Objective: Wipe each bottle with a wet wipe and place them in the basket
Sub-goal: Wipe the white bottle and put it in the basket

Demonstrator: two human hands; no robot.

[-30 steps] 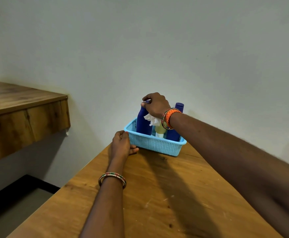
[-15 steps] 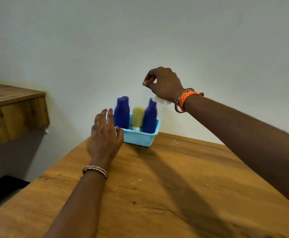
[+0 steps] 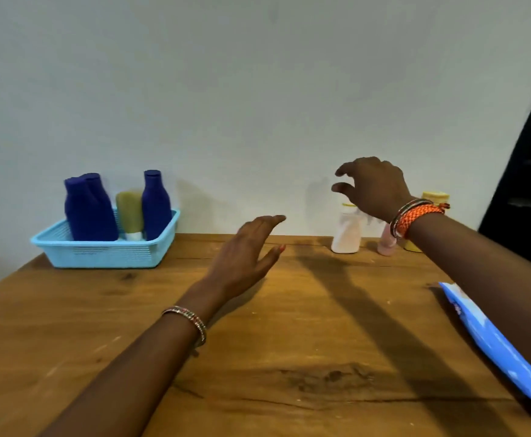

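My right hand (image 3: 373, 187), fingers curled holding a white wipe (image 3: 362, 216), hovers above a pale bottle (image 3: 346, 233); left hand (image 3: 247, 255) spread flat.

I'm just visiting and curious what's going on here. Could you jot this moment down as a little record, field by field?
basket: light blue, far left on the table, by the wall
in basket: three blue bottles, one yellow-green tube on its cap
waiting: white bottle, pink bottle, yellow bottle, all upright by the wall
left hand: open, holds nothing, above the table
right hand: fingers spread and curled above the white bottle, not gripping it; a bit of white wipe shows under the palm
wipes pack: blue, at the right edge
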